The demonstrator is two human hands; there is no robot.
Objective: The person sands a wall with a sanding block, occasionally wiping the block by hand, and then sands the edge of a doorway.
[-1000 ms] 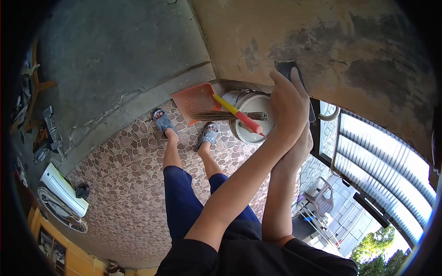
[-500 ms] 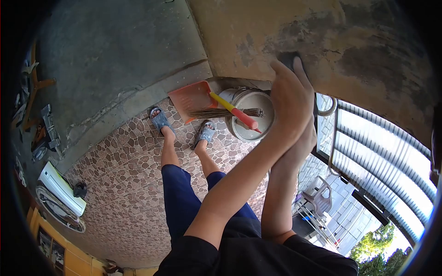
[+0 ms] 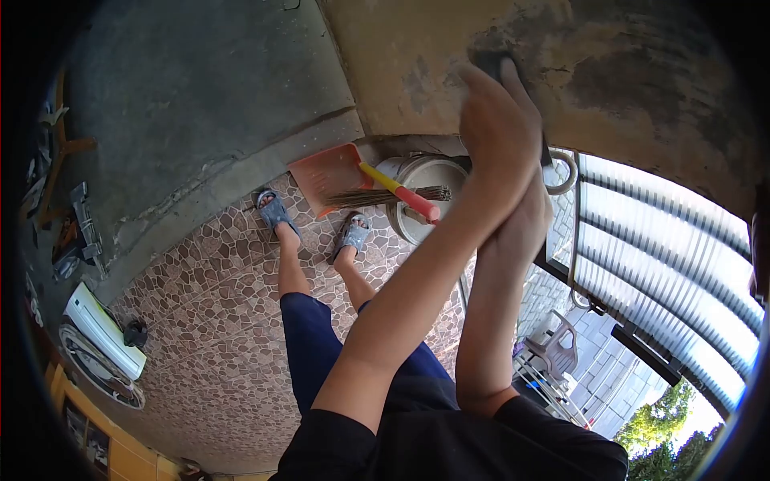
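High on the stained wall (image 3: 393, 56), my left hand (image 3: 499, 132) is closed on a dark flat tool (image 3: 486, 59) that lies against the surface. Two of its digits lie along the tool's far end. Close beneath the left wrist, and partly covered by it, is my right hand (image 3: 531, 215); its fingers are hidden, so its hold does not show. A dark edge shows beside both hands, perhaps part of the same tool. The wall there has dark grey patches and flaked paint. My forearms cross near the wrists.
Below stands a whitish bucket (image 3: 409, 228) with a stick broom (image 3: 357, 197) across it. An orange dustpan (image 3: 325, 172) with a yellow and red handle leans near my sandalled feet. Right are a metal-framed translucent panel (image 3: 642, 232) and a plastic chair (image 3: 553, 345); left, a bicycle wheel (image 3: 92, 365).
Both hands and the dark tool have slid farther up the wall and slightly left in view. The view itself has shifted a little; the bucket and dustpan stay in place.
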